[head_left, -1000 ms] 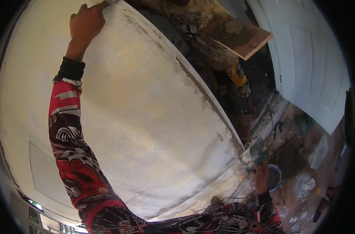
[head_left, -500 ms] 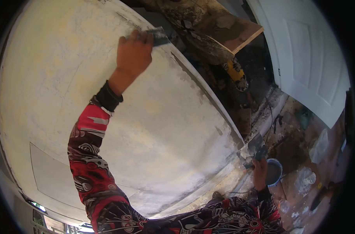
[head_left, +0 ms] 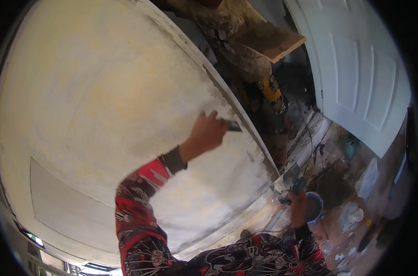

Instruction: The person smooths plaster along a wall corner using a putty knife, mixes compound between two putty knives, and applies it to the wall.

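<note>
Floor's a proper mess, folks. Reddish-brown floor with a dark patch, and a round blue-rimmed bucket sitting just beside it. Two clear plastic bags lie crumpled off to the right, plus a green thing near the door side and whitish scraps scattered lower down.

The person wears a long-sleeved top patterned in black, red and pale grey, with swirls, rings and fine radiating lines. A plain, dark cuff closes each sleeve; both hands are bare.
</note>
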`<action>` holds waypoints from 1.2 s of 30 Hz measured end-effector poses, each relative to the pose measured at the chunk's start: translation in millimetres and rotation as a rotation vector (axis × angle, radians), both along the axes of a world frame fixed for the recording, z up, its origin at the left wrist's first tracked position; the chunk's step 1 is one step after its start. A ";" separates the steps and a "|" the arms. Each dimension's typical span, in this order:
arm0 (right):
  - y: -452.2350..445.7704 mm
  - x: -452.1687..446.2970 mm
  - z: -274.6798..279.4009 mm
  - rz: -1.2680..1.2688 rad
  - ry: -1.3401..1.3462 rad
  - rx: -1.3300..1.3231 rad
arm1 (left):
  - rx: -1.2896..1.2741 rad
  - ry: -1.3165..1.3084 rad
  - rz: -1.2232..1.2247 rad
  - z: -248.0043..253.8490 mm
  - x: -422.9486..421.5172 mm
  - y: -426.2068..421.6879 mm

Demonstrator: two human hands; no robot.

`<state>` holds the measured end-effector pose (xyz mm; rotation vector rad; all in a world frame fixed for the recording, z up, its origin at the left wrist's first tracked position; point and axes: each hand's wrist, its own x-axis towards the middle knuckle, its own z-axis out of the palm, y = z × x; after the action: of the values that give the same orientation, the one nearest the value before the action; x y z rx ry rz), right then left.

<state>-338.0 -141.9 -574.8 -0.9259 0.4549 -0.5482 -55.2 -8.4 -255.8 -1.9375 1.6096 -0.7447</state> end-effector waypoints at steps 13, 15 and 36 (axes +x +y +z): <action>17.9 -15.7 66.2 0.175 -0.172 0.299 | -1.288 1.998 0.248 -157.0 -122.6 58.9; 10.0 -17.4 68.7 0.223 -0.188 0.281 | -1.280 2.013 0.209 -141.3 -137.5 44.4; 26.9 -36.1 151.4 0.110 0.129 0.031 | -0.542 1.324 0.035 -191.1 -147.4 121.0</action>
<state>-374.1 -115.0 -423.4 -0.9536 0.5241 -0.3823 -202.5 112.7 -446.9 -3.1724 2.1308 0.3375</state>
